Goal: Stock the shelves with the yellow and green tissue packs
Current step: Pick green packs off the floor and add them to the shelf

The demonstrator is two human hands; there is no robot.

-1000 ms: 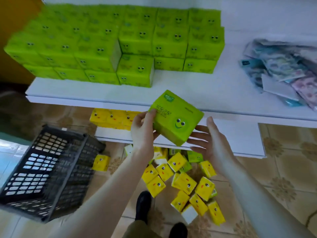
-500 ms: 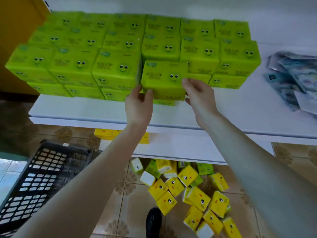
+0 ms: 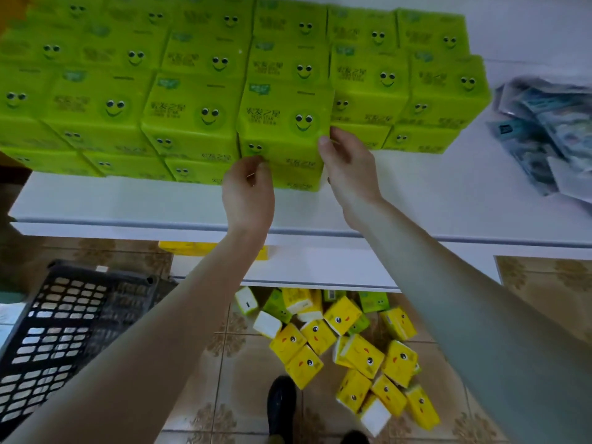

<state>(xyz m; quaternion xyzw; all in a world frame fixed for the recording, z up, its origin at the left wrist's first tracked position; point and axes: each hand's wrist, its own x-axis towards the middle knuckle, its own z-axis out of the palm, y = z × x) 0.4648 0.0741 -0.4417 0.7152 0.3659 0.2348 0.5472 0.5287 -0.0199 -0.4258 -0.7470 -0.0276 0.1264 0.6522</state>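
A green tissue pack [image 3: 282, 116] with a smiley face sits on top of the front row of the green stack [image 3: 192, 75] on the white upper shelf [image 3: 128, 200]. My right hand [image 3: 349, 168] pinches its right front corner between thumb and fingers. My left hand [image 3: 248, 190] is lower, its loosely curled fingertips touching the pack's bottom front edge. Several yellow packs [image 3: 352, 347] and a few green ones [image 3: 373, 301] lie scattered on the tiled floor below. More yellow packs [image 3: 179, 246] stand on the lower shelf, mostly hidden by the upper shelf.
A black plastic basket [image 3: 64, 328] lies tipped on the floor at the left. Grey-blue plastic-wrapped packets [image 3: 544, 129] lie at the shelf's right end. Bare white shelf shows between the green stack and those packets. My dark shoes [image 3: 282, 405] stand beside the yellow pile.
The green pack went from mid-air in front of the shelf up onto the stack's front row. My left hand has slid down to its bottom edge. The view has moved closer.
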